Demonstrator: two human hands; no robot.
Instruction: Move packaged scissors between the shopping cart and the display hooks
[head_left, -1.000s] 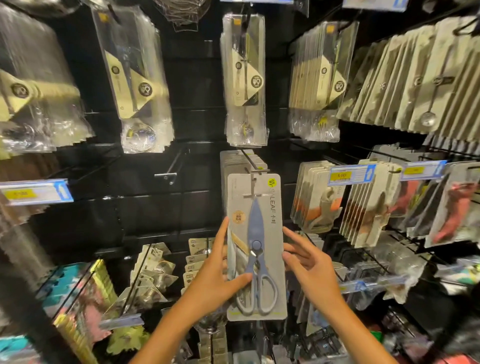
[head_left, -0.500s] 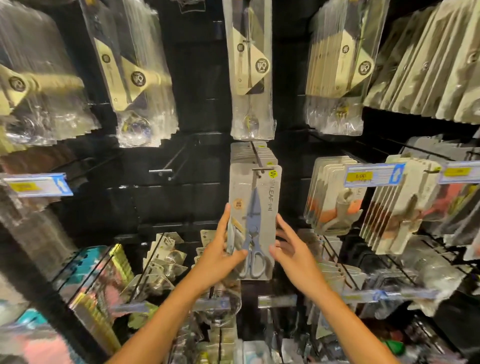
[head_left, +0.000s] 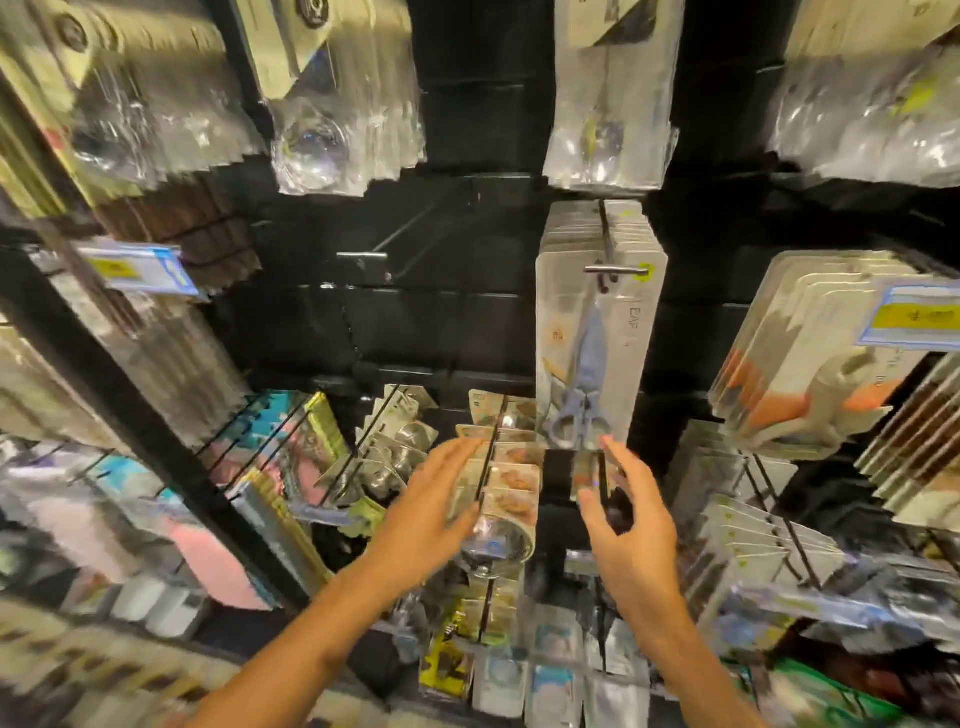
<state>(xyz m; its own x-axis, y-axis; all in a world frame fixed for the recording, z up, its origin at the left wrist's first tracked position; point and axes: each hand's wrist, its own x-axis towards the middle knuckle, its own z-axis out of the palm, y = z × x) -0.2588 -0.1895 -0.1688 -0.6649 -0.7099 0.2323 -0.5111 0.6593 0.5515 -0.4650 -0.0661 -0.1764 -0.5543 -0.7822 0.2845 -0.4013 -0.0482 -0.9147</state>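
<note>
A pack of scissors (head_left: 589, 353) is seen hanging on a display hook (head_left: 613, 269) at the front of a row of like packs, in the middle of a dark wall of hooks. The scissors inside are shown with blue-grey handles at the bottom and the blades pointing up. The whole picture is blurred.

The left hand (head_left: 431, 512) is held below and to the left of the pack, well apart from it, with its fingers (head_left: 460, 454) straight and spread, released and holding nothing. The right hand (head_left: 631, 530) is held just under the pack's lower right corner, its fingers (head_left: 618, 452) loosely bent and released, with nothing grasped; whether a fingertip touches the pack's bottom edge cannot be told.

A bare hook (head_left: 363, 255) is seen to the left of the scissors row. Clear plastic bags (head_left: 605, 104) are hung above it. To the right, packs with orange parts (head_left: 810, 374) are hung behind a blue and yellow price tag (head_left: 914, 314). A second price tag (head_left: 137, 267) is fixed at the left. Small packs (head_left: 511, 467) are racked below, between the two hands
</note>
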